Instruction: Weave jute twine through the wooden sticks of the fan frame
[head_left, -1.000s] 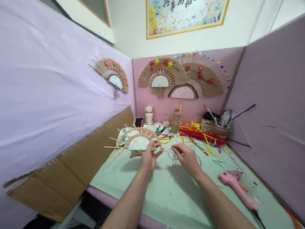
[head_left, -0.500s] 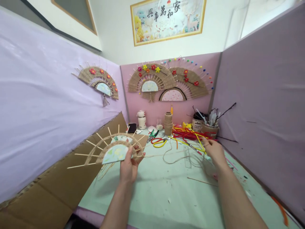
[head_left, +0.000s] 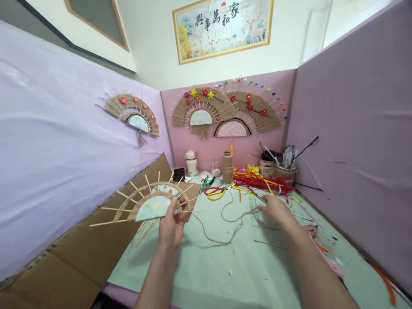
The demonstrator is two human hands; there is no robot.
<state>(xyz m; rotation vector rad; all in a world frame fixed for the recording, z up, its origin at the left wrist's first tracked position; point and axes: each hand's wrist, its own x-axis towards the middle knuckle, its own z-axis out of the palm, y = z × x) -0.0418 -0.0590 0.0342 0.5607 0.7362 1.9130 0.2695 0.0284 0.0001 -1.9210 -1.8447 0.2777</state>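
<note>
Currently, head view: left hand (head_left: 172, 225) closed on twine-woven stick fan (head_left: 152, 207), above table (head_left: 206, 274) at left; twine (head_left: 225, 243), straight earlier, now sagging, presumably untensioned; right hand (head_left: 275, 211) drawn nearer, fingers curled, any hold indiscernible.

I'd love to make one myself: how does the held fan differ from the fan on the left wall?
The held fan shows no flowers; the wall fan carries red ones. The held fan has narrow woven bands with a gap between; the wall fan has a broad, dense band. Both have a pale, half-round centre.
</note>
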